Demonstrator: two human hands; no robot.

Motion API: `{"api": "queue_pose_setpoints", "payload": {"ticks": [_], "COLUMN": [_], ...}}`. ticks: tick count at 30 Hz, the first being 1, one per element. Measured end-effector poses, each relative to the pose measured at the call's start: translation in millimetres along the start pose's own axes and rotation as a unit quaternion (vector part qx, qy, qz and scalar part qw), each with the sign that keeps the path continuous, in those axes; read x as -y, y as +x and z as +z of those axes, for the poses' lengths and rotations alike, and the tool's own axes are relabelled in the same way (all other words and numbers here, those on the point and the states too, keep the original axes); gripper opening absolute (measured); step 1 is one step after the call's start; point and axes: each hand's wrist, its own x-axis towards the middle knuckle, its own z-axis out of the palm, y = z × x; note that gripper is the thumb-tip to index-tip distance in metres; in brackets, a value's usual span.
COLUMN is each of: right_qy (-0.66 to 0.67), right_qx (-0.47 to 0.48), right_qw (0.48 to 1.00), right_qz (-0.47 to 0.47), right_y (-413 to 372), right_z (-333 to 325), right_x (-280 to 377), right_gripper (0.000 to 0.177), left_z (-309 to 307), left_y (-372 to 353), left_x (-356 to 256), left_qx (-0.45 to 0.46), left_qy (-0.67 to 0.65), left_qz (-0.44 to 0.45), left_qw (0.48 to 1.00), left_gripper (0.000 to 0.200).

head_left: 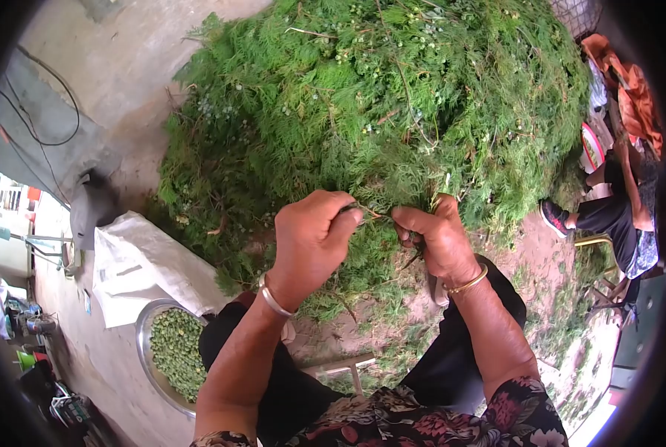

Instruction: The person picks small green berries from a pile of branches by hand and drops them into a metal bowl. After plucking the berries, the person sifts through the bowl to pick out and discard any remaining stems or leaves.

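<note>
L hand (311,242) + R hand (433,240) fingers pinched on twig (374,214); branch pile (378,97) on dirt ground (541,257), outdoors.

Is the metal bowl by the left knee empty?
No: the metal bowl holds a heap of small green pods.

A metal bowl (140,339) of green berries sits beside a white sack (132,261), another person (617,216) far right.

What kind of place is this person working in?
Likely an outdoor yard for processing plant cuttings: a huge pile of green branches on bare ground, a metal bowl of green berries, and the left hand and right hand pinching a sprig.
</note>
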Motion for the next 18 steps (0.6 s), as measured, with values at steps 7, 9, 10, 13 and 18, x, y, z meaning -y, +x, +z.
{"api": "queue_pose_setpoints", "payload": {"ticks": [7,9,10,13,18], "right_qy": [0.082,0.11,0.144,0.178,0.13], "right_qx": [0.022,0.02,-0.001,-0.043,0.013], "right_qw": [0.996,0.994,0.99,0.983,0.991], "right_qz": [-0.013,-0.015,0.007,0.03,-0.014], "right_y": [1,1,1,-3,-2], "right_z": [3,-1,-5,-6,-14], "right_x": [-6,-4,-2,7,1], "right_gripper": [0.019,0.021,0.023,0.026,0.025], "left_z": [-3,-18,-28,-52,-38], "left_y": [-2,4,6,9,-2], "left_x": [-14,4,14,33,34], "left_qx": [-0.085,-0.127,-0.169,-0.083,-0.023], "left_qy": [-0.308,-0.377,-0.442,-0.623,-0.677], "left_qz": [-0.244,-0.271,-0.296,-0.309,-0.333], "left_qw": [0.916,0.877,0.83,0.714,0.656], "left_gripper": [0.006,0.01,0.015,0.026,0.027]}}
